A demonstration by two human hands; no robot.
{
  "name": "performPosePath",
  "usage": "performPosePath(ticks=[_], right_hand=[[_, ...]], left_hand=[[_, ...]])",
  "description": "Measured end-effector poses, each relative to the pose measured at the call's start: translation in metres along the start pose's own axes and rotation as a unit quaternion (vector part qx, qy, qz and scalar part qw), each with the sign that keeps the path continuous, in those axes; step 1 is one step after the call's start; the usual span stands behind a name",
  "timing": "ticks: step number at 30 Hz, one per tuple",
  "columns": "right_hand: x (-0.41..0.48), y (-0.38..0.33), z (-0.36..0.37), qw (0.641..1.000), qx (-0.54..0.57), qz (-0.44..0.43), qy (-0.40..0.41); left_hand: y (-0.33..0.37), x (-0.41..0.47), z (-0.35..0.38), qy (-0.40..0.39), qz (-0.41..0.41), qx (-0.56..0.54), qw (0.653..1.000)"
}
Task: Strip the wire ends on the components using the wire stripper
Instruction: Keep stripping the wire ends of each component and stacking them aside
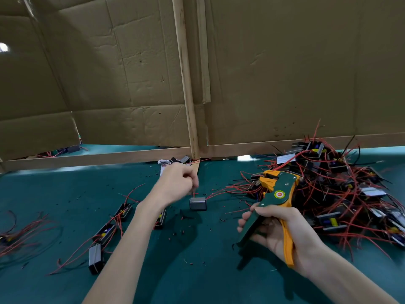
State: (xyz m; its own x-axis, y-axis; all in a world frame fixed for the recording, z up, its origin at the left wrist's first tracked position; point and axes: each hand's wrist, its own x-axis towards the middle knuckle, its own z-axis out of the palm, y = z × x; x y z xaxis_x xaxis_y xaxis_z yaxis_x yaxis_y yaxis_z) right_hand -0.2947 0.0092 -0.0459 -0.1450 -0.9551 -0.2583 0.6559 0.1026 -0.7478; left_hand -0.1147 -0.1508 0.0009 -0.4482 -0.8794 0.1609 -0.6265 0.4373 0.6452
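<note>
Along the near left of the teal, felt-like table mat (197, 270), boxy black-and-grey loose components (105, 233) trail thin red wires. Toward the centre, the left hand (177, 183) reaches forward, palm down, fingers curled, pinching the red lead (194, 194) of a small rectangular grey component (198, 203) just below it. Further right, the right hand (282, 229), palm up, wraps its fingers round the green-and-orange handles of the wire stripper (276, 194). At the far right, a tangled pile of components (339, 189) lies against creased cardboard (285, 73).
</note>
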Motion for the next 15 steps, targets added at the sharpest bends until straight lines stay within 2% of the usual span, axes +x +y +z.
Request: performPosePath(ticks=[1,3,5,10,12,15], right_hand=[[0.0,-0.001,0.0,1.0,0.001,-0.002,0.002],[0.001,-0.001,0.0,1.0,0.001,-0.004,0.004],[0.0,-0.001,0.0,1.0,-0.002,-0.003,0.004],[-0.002,0.002,0.002,1.0,-0.011,-0.001,-0.004],[-0.002,0.002,0.003,1.0,-0.015,0.0,-0.008],[-0.003,0.002,0.003,1.0,-0.021,0.0,-0.017]], left_hand=[[-0.002,0.001,-0.002,0.01,-0.026,0.015,1.0],[-0.008,0.004,-0.002,0.006,-0.084,0.117,0.99],[-0.011,0.004,0.011,0.036,-0.112,0.187,0.975],[-0.016,0.002,0.067,0.075,-0.128,0.174,0.973],[-0.022,0.004,0.072,0.091,-0.13,0.101,0.982],[-0.027,0.008,0.067,0.084,-0.095,-0.074,0.989]])
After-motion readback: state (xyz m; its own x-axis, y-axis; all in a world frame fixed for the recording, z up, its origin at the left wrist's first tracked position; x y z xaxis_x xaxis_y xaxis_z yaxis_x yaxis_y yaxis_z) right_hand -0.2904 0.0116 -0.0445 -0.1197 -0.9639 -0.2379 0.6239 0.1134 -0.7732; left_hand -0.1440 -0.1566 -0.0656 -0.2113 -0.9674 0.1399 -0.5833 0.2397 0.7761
